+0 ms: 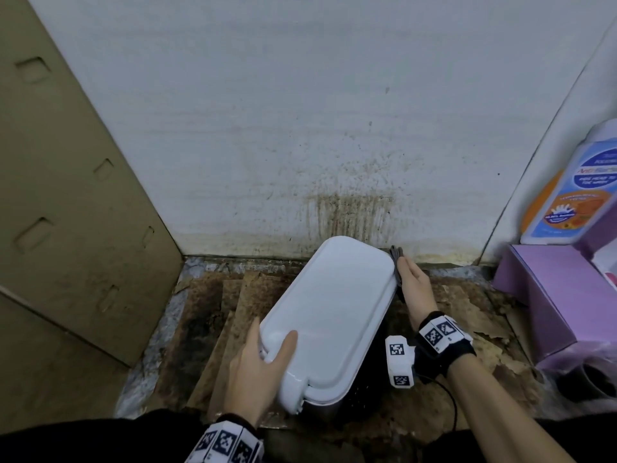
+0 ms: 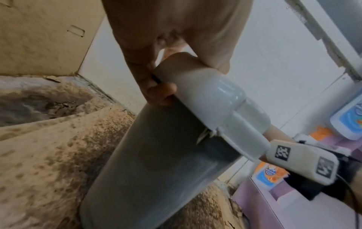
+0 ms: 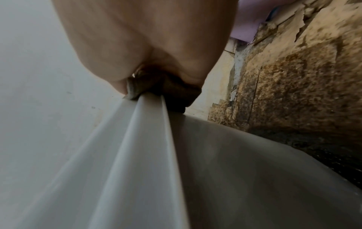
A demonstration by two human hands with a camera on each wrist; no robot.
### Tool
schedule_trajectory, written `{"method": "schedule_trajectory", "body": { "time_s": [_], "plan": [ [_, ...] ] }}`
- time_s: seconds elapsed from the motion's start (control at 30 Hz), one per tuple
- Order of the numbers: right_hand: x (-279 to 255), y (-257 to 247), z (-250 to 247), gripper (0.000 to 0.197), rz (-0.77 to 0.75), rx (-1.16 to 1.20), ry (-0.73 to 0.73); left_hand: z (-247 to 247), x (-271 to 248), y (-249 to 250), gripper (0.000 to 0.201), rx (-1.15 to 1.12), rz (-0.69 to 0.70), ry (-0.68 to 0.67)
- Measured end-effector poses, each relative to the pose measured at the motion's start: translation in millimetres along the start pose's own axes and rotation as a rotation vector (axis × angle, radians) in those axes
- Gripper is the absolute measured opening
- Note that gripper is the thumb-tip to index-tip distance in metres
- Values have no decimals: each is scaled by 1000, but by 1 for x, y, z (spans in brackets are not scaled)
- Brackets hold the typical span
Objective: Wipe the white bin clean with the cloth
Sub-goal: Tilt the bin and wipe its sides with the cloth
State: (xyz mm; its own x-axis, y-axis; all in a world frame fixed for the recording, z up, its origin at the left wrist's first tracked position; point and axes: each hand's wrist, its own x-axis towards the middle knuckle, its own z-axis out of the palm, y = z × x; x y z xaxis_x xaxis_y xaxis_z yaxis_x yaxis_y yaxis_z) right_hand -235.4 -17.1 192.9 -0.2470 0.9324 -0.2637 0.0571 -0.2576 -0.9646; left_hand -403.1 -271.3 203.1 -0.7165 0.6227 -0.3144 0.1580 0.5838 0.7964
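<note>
The white bin (image 1: 330,302) leans tilted on the stained floor, lid facing up, its grey body (image 2: 156,162) slanting down. At the lid's near end my left hand (image 1: 267,349) grips it, thumb on top and fingers (image 2: 160,94) curled under the rim. My right hand (image 1: 412,279) is at the bin's far right edge, holding a bunched dark cloth (image 1: 396,253) against the lid rim. The right wrist view has the cloth (image 3: 176,91) wadded under my right hand (image 3: 137,46) and lying over the bin's rim (image 3: 149,155). My right fingertips are hidden.
A stained white wall (image 1: 334,145) stands right behind the bin. A cardboard panel (image 1: 66,195) closes the left side. At the right sit a purple box (image 1: 551,289) and a bottle with a blue and orange label (image 1: 574,195). The floor (image 1: 217,312) is brown and peeling.
</note>
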Motion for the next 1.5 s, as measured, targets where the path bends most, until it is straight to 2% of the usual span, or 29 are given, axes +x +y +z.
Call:
{"method": "schedule_trajectory", "body": {
  "time_s": [0.13, 0.3, 0.47, 0.63, 0.77, 0.93, 1.1, 1.2, 1.3, 1.37, 1.5],
  "plan": [
    [-19, 6, -2, 53, -11, 110, 166, -9, 7, 1, 105, 18, 18, -32],
    [-60, 16, 2, 49, -65, 170, 458, -22, 20, 17, 95, 14, 115, -70],
    [-92, 22, 13, 47, -71, 184, 574, -31, 52, 24, 89, 112, 160, -81],
    [-103, 34, 21, 48, -60, 101, 544, -34, 65, 16, 98, 154, 145, -159],
    [-93, 33, 20, 48, -43, 67, 495, -30, 64, 17, 81, 199, 89, -89],
    [-73, 26, 10, 49, 11, 76, 411, -14, 43, 16, 84, 167, -32, 37],
    [-39, 7, -11, 49, 106, 64, 222, -3, 25, 1, 78, 120, -59, 96],
    [-36, 3, -15, 49, 85, 31, 143, -7, 27, 3, 72, 109, -42, 94],
    [-45, 7, -15, 48, 28, 18, 177, -10, 32, 6, 64, 122, -4, 80],
    [-53, 11, -13, 47, -8, 23, 236, -12, 39, 7, 66, 132, 26, 64],
    [-76, 19, -12, 45, -15, 59, 392, -19, 63, 13, 102, 170, 60, -11]
  ]
}}
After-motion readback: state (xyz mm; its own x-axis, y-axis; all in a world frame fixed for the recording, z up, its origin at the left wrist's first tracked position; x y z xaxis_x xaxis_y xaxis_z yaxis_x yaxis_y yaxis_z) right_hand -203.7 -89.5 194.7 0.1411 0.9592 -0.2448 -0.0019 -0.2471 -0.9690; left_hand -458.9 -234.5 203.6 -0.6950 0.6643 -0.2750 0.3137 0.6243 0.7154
